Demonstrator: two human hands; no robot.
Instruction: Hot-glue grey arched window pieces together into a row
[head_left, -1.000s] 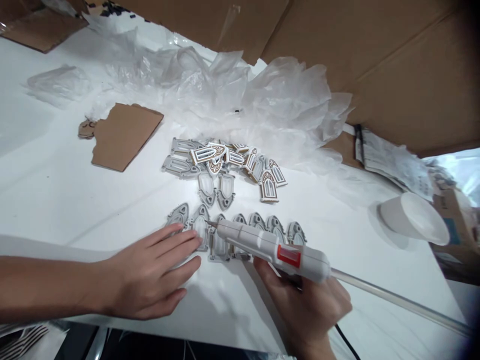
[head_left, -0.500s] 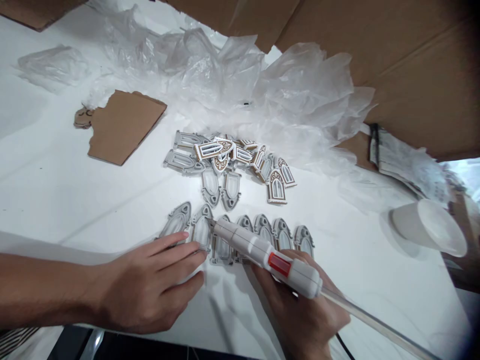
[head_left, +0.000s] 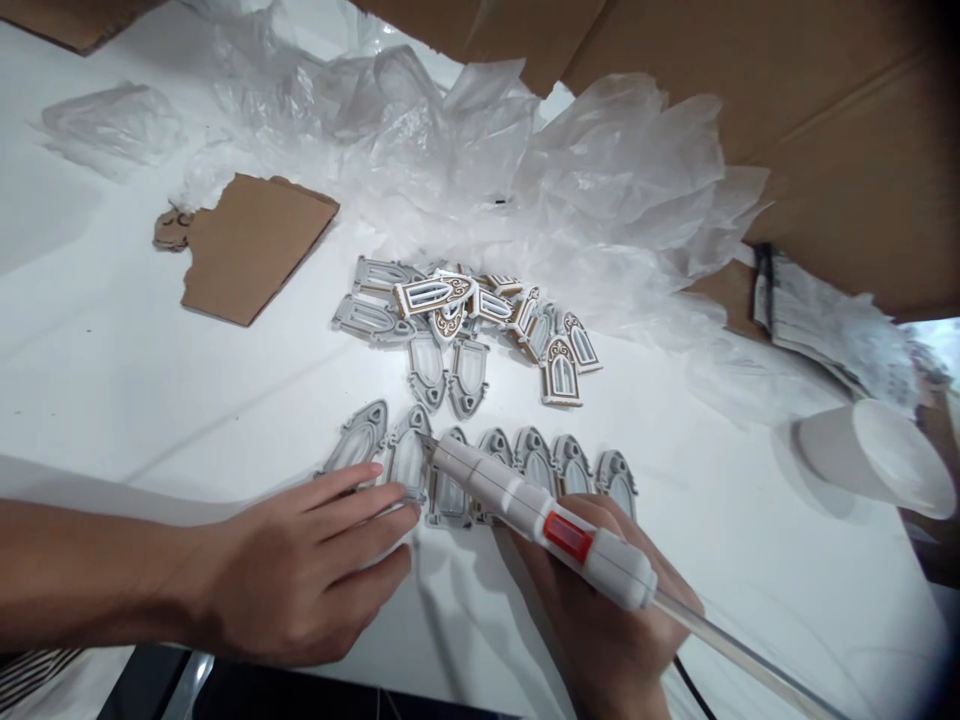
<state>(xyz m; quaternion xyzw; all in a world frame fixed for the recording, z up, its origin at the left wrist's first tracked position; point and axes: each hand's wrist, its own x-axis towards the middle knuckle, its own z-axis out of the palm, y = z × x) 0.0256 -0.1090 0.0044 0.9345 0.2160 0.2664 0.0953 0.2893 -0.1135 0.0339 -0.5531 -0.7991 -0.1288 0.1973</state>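
Observation:
My right hand [head_left: 615, 640] is wrapped round a white hot glue gun [head_left: 517, 498] with a red window in its side and a clear glue stick [head_left: 742, 645] running out of its back. Its nozzle tip points left, at the upper right edge of a grey arched window piece [head_left: 407, 455] lying face down. Whether the tip touches is hard to tell. My left hand [head_left: 292, 575] lies with fingers stretched out, fingertips at the lower part of this piece and over the leftmost piece [head_left: 361, 435]. Several like pieces [head_left: 534, 460] continue the row rightward, partly behind the gun.
Behind the row is a heap of window pieces [head_left: 435, 293], some showing white-and-brown fronts. Torn cardboard [head_left: 259, 250] lies at left, crumpled clear plastic [head_left: 600, 180] across the back. A white cup [head_left: 874, 455] stands at right. A black cord [head_left: 694, 690] hangs below my right hand.
The whole view has shifted slightly, so things appear a little further right. Both hands and the glue gun keep nearly the same place over the pieces.

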